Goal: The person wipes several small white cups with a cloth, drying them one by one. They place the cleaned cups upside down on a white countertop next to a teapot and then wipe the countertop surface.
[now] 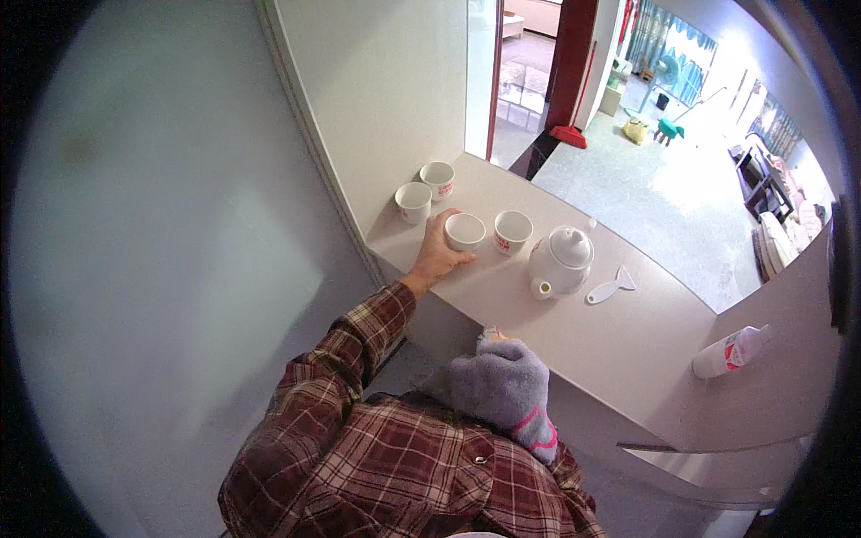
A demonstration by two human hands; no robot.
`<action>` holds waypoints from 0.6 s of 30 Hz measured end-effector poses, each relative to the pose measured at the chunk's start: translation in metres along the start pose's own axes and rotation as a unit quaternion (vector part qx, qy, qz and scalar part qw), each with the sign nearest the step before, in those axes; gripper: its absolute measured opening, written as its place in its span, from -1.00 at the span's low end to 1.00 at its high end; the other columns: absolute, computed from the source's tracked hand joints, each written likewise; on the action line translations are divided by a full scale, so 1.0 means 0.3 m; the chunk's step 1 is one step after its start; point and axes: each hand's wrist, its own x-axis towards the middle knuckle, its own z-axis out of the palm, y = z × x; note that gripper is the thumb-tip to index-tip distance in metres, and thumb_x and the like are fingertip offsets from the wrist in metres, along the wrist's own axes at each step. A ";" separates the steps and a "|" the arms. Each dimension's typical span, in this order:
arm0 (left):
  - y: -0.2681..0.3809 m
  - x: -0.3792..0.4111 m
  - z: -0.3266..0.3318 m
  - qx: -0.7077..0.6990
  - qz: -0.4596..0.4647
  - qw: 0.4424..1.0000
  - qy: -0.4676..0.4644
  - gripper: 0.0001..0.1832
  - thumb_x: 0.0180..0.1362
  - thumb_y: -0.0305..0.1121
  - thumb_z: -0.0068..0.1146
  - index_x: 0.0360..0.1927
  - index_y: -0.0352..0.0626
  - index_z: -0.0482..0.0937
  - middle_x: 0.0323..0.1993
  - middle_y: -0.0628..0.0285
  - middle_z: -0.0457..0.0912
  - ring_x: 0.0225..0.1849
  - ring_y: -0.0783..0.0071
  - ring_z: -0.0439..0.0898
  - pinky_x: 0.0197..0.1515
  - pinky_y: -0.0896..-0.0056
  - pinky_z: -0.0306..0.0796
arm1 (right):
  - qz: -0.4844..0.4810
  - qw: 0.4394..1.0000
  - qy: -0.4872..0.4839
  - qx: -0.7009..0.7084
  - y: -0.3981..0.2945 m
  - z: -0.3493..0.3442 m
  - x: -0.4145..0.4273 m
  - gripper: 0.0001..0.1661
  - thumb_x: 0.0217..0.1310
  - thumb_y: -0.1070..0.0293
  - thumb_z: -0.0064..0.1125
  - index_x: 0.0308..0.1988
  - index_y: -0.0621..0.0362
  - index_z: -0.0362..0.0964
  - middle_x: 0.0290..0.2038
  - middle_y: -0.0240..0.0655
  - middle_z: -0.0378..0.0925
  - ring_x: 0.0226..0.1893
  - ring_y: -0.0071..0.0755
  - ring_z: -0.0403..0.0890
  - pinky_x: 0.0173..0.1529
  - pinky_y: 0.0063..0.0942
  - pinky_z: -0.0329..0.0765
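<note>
My left hand (441, 250) is closed around a white cup (465, 232) on the pale shelf (646, 356). Two more white cups (413, 202) (438, 181) stand behind it to the left, and another white cup (513, 232) with red writing is just to its right. Farther right is a lidded white teapot (562, 261), its spout towards me. A grey-purple cloth (501, 383) with pink trim hangs at the shelf's front edge before my chest. It covers my right hand, so what that hand does is hidden.
A small white scraper (611, 287) lies right of the teapot. A white bottle (730, 352) with a red label stands near the right wall. A pale panel (377, 87) bounds the shelf at left. Beyond the shelf, a red broom (570, 134) leans by a doorway.
</note>
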 end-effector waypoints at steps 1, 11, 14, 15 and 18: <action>-0.011 0.025 0.006 0.021 0.004 1.000 0.000 -0.10 -0.35 -0.44 0.47 0.19 -0.10 0.28 0.04 0.07 0.36 0.13 0.12 0.36 0.23 0.20 0.25 | 0.010 1.000 0.013 0.004 -0.033 0.008 0.005 -0.80 -0.19 0.32 0.42 -0.39 -0.09 0.66 -0.37 -0.41 0.62 -0.34 -0.35 0.63 -0.20 -0.48 0.56; -0.036 0.123 0.032 0.005 0.032 0.998 -0.047 0.15 -0.32 -0.40 0.49 0.37 -0.27 -0.01 0.22 -0.13 0.28 0.29 -0.03 0.26 0.32 0.17 0.17 | -0.161 0.964 0.083 -0.192 -0.023 0.114 0.092 -0.81 -0.20 0.34 0.43 -0.42 -0.08 0.63 -0.43 -0.40 0.60 -0.39 -0.35 0.62 -0.24 -0.47 0.57; 0.009 0.069 -0.039 0.026 0.096 0.995 -0.031 0.08 -0.26 -0.45 0.44 0.36 -0.26 0.03 0.22 -0.15 0.27 0.28 -0.05 0.26 0.33 0.16 0.15 | -0.155 0.931 0.035 -0.328 -0.067 0.118 0.120 -0.86 -0.16 0.30 0.41 -0.45 -0.12 0.61 -0.45 -0.45 0.59 -0.40 -0.36 0.62 -0.26 -0.46 0.59; 0.036 0.076 -0.077 0.036 0.132 0.990 -0.024 0.03 -0.23 -0.44 0.42 0.35 -0.26 0.07 0.22 -0.12 0.29 0.29 -0.02 0.26 0.34 0.17 0.15 | -0.143 0.917 0.023 -0.371 -0.090 0.119 0.126 -0.87 -0.15 0.28 0.41 -0.46 -0.13 0.60 -0.46 -0.47 0.59 -0.40 -0.37 0.63 -0.26 -0.46 0.59; 0.155 0.119 -0.196 0.099 0.213 0.972 -0.025 -0.11 -0.16 -0.43 0.37 0.30 -0.27 0.18 0.21 -0.05 0.33 0.29 0.05 0.27 0.34 0.17 0.16 | -0.111 0.897 0.018 -0.427 -0.137 0.137 0.140 -0.89 -0.13 0.25 0.38 -0.46 -0.16 0.59 -0.45 -0.50 0.59 -0.38 -0.40 0.63 -0.25 -0.47 0.61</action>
